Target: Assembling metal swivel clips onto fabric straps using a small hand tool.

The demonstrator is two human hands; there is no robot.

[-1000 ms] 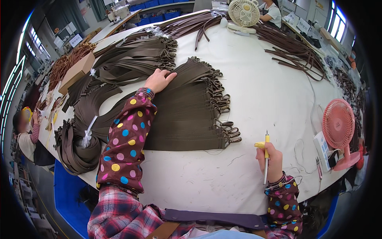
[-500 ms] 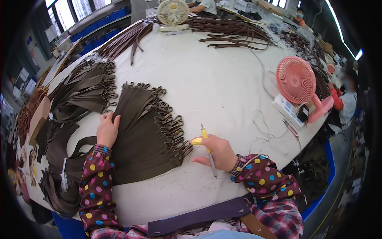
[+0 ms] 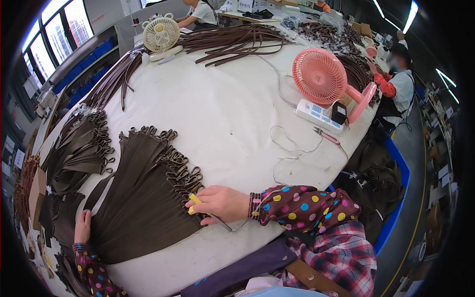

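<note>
A fan of dark olive-brown straps [image 3: 133,208] lies on the white table, metal hooks [image 3: 180,173] along its right edge. My right hand [image 3: 222,203] is at the lower hooks, closed around a slim yellow and grey pen-like tool [image 3: 220,222]. Yellow wrapping [image 3: 195,203] shows at its index finger. At the fan's left side, my left hand [image 3: 82,227] is closed at a dark strap [image 3: 99,190]; its fingers are partly hidden. Another bundle of hooked straps [image 3: 79,153] lies farther left.
A pink fan [image 3: 319,76] stands beside a white power strip [image 3: 319,116] and pink-handled snips [image 3: 327,135]. Farther back are a cream fan [image 3: 161,34] and long brown strips [image 3: 237,42]. A blue bin [image 3: 396,198] sits at right. A co-worker [image 3: 396,89] is near the right edge.
My right hand has moved left to the hooks with the pen-like tool. My left hand has slid down and left along the straps and closed. The whole view has shifted rightward.
</note>
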